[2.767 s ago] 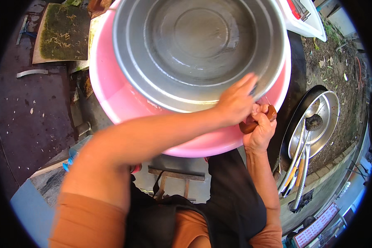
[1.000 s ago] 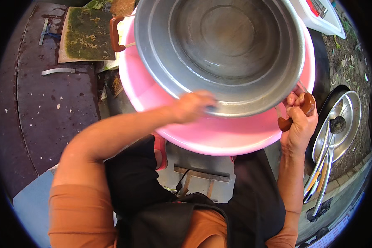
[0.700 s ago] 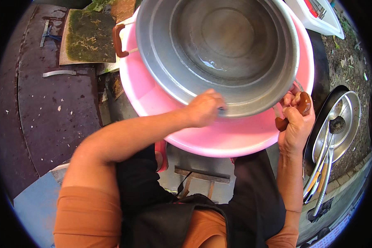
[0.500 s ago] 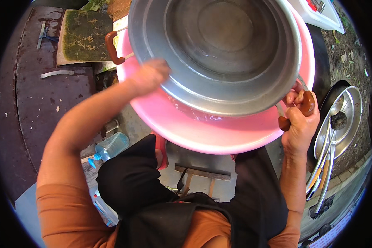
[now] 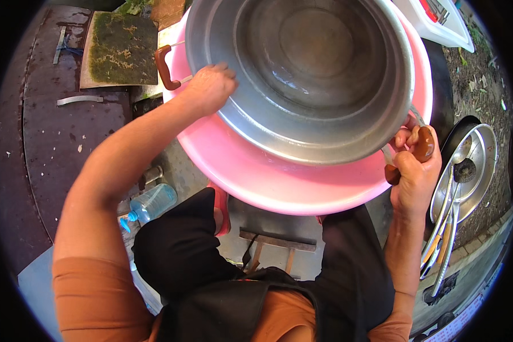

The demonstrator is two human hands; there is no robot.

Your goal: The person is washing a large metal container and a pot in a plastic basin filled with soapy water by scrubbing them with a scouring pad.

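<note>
A large grey metal pot (image 5: 319,122) with brown side handles is tilted over a wide pink basin (image 5: 279,191), its hollow turned toward me. My right hand (image 5: 417,162) is closed round the near right handle (image 5: 423,143), thumb across it. My left hand (image 5: 212,88) lies at the pot's left inner wall with its fingers curled; whatever it may hold is hidden under the palm. Just left of that hand, the other handle (image 5: 164,67) sticks out past the basin's rim. A wet sheen shows on the inside of the pot.
To the right lie a metal strainer (image 5: 485,171) and long-handled ladles (image 5: 449,219). A white tub (image 5: 439,25) with utensils stands at the upper right. Near my left knee is a clear pump bottle (image 5: 155,202). A mossy board (image 5: 122,50) rests on the dark surface at left.
The pot has shifted slightly right and down. My left hand, blurred by motion earlier, is now a little higher on the pot's left wall. My right hand keeps its hold on the handle.
</note>
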